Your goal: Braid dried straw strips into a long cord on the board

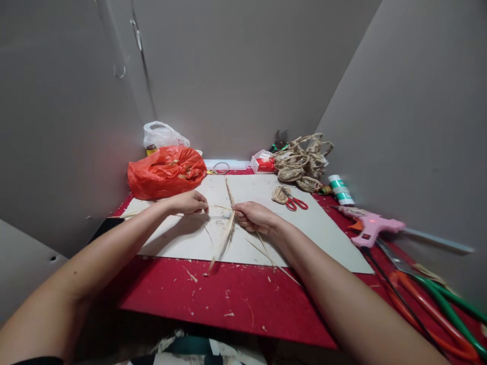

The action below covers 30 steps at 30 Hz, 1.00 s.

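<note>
A thin braided stalk of straw-coloured fibre (229, 191) runs over the white board (171, 246), and its loose strands fan out toward the front edge. My right hand (253, 216) pinches it at the middle, where the braid meets the strands. To the left, my left hand (190, 202) is closed on a thin strand that stretches across to the braid. Other strands trail below my right hand and out to the left, past my left forearm.
An orange-red plastic bag (167, 172) sits at the back left. Coiled rope (304, 159) lies at the back right, with red-handled scissors (297, 203) in front. A pink glue gun (375, 226) and large cutters (437, 309) lie on the right. Grey panels surround the red table (228, 299).
</note>
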{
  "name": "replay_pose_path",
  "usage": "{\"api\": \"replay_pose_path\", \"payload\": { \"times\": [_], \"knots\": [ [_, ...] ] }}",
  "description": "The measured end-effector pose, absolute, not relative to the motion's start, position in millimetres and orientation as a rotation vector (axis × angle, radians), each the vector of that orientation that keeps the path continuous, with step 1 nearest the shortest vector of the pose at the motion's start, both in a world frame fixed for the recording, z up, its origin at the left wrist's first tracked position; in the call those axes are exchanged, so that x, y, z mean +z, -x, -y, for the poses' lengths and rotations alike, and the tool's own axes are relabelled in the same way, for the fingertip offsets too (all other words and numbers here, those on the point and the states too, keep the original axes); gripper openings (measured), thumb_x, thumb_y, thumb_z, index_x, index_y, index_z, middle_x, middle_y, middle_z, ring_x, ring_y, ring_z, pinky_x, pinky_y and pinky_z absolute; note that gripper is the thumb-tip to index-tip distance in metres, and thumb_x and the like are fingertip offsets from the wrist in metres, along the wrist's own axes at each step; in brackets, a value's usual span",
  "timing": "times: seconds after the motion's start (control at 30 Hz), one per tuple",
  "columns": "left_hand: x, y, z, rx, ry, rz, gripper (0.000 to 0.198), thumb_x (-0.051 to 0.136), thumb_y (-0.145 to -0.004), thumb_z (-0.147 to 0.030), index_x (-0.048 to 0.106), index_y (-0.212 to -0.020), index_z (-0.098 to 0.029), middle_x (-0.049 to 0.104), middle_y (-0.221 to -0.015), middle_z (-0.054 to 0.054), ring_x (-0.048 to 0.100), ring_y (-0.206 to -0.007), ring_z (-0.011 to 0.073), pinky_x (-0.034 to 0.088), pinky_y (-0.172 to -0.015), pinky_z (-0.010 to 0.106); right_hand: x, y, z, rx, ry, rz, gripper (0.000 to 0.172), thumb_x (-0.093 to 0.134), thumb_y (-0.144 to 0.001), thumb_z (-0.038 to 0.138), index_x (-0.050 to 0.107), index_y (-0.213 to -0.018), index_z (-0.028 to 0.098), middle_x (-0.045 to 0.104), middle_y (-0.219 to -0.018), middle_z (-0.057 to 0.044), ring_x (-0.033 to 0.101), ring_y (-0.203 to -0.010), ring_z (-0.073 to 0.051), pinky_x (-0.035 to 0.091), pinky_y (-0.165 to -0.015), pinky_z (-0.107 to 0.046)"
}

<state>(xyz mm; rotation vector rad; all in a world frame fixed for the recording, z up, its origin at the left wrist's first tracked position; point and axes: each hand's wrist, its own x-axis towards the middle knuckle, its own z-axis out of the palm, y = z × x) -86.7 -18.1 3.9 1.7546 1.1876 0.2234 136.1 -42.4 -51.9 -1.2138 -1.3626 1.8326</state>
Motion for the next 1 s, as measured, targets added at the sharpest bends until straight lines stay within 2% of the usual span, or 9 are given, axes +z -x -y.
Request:
{"api": "replay_pose_path", "payload": {
  "times": [0.17,0.23,0.33,0.47,0.73,0.9,1.0],
  "knots": [
    [23,131,22,0.213,-1.995,-1.480,0.008,0.062,-0.064,-0.020,0.066,-0.068,-0.014,0.057,-0.052,0.001,0.041,-0.041,0.0076,0.024,-0.043,0.021,-51,-139,40,1.909,1.181,1.336,0.029,0.039,-0.084,0.028,0.030,-0.058,0.020,0.022,-0.041,0.009,0.012,-0.035,-0.004,0.006,-0.033,-0.017],
    [18,141,28,0.203,-2.127,-1.539,0.008,0.061,-0.064,-0.021,0.063,-0.059,-0.015,0.055,-0.050,0.000,0.042,-0.044,0.0083,0.024,-0.045,0.021,-52,-140,40,1.924,1.182,1.333,0.029,0.040,-0.084,0.029,0.030,-0.059,0.020,0.022,-0.042,0.008,0.013,-0.035,-0.004,0.006,-0.034,-0.017],
    [3,155,31,0.230,-2.233,-1.821,0.024,0.058,-0.068,-0.027,0.054,-0.047,-0.016,0.048,-0.044,0.001,0.039,-0.043,0.0093,0.020,-0.046,0.024,-56,-142,38,1.940,1.168,1.342,0.029,0.040,-0.085,0.030,0.030,-0.059,0.020,0.023,-0.042,0.008,0.013,-0.036,-0.004,0.006,-0.034,-0.017],
    [-16,179,23,0.377,-2.050,-2.179,0.030,0.063,-0.064,-0.036,0.049,-0.044,-0.017,0.046,-0.043,0.002,0.040,-0.044,0.0107,0.019,-0.047,0.025,-60,-143,35,1.961,1.163,1.361,0.030,0.042,-0.084,0.033,0.030,-0.060,0.021,0.021,-0.044,0.009,0.011,-0.036,-0.004,0.004,-0.034,-0.018],
    [-33,193,23,0.468,-1.807,-1.820,0.008,0.060,-0.064,-0.021,0.056,-0.061,-0.015,0.053,-0.050,-0.002,0.042,-0.043,0.0070,0.027,-0.045,0.019,-58,-143,36,1.963,1.172,1.367,0.029,0.042,-0.084,0.030,0.029,-0.059,0.021,0.022,-0.043,0.008,0.013,-0.037,-0.005,0.005,-0.034,-0.018],
    [-16,173,37,0.828,-1.571,-1.415,0.014,0.066,-0.066,-0.024,0.059,-0.071,-0.013,0.062,-0.066,0.002,0.051,-0.053,0.0061,0.039,-0.055,0.019,-57,-144,36,2.000,1.154,1.344,0.031,0.039,-0.086,0.029,0.032,-0.057,0.020,0.021,-0.044,0.008,0.012,-0.037,-0.004,0.005,-0.034,-0.018],
    [5,145,42,0.840,-1.462,-1.236,0.017,0.067,-0.068,-0.023,0.061,-0.078,-0.011,0.064,-0.070,0.004,0.055,-0.059,0.0074,0.039,-0.056,0.020,-55,-145,37,2.011,1.157,1.326,0.031,0.039,-0.086,0.029,0.033,-0.057,0.019,0.022,-0.043,0.008,0.012,-0.037,-0.004,0.006,-0.034,-0.017]
  ]
}}
